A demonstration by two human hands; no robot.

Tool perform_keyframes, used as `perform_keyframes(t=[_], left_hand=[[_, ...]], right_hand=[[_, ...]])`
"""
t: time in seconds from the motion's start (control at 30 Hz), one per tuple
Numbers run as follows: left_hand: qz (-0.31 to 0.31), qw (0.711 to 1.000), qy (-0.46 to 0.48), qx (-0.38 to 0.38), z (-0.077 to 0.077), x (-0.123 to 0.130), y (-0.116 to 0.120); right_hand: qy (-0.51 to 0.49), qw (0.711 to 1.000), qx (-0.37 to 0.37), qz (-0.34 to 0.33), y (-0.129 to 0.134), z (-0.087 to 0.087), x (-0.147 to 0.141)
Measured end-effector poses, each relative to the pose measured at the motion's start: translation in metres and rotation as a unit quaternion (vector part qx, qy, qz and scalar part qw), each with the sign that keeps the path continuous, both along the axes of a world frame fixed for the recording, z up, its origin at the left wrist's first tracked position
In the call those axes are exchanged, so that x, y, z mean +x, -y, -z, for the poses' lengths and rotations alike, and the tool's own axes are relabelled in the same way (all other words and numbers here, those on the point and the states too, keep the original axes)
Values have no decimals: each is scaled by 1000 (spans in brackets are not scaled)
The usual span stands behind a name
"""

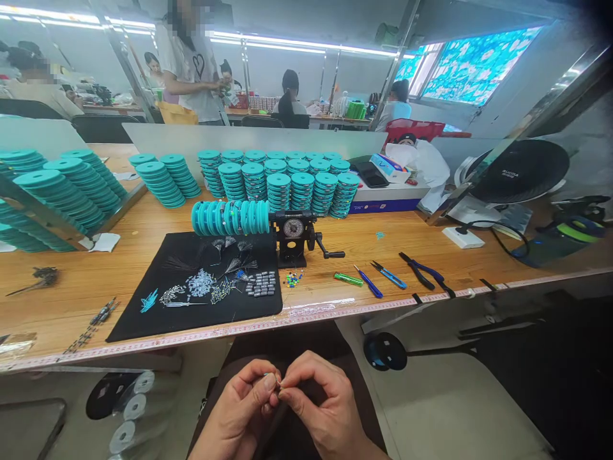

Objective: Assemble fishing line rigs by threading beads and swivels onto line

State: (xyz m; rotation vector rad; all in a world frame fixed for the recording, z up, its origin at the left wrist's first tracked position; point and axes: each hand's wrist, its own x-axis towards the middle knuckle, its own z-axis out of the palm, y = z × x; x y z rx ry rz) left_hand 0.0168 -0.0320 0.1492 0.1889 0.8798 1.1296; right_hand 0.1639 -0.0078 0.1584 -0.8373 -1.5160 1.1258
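Over my lap, below the table's front edge, my left hand and my right hand meet with fingertips pinched together. Something tiny sits between them, too small to name. In front of them lies a black mat holding grey-blue beads, grey cylinders, light-blue slim pieces and fine wire-like bundles. Behind the mat stands a black hand-cranked winder carrying a row of teal spools.
Teal spool stacks line the table's back and left side. On the right lie pliers, blue snips, a blue-handled tool and a green tube. A measuring tape runs along the front edge. Several people sit or stand beyond.
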Motion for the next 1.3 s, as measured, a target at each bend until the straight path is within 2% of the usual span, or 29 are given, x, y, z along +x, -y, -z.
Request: perform_keyframes(t=[0.17,0.47,0.87,1.3], left_hand=[[0,1000,12,-7,2,-1,0],[7,1000,15,-11,-9,2,0],[21,999,35,-8,-3,0,2],[-3,1000,-30,6,-3,1,3]], right_hand=[[-3,1000,0,5,0,-2,0],[-11,1000,-2,-4,2,0,0],[-11,1000,-8,-7,1,0,0],[7,1000,7,-1,1,-1,0]])
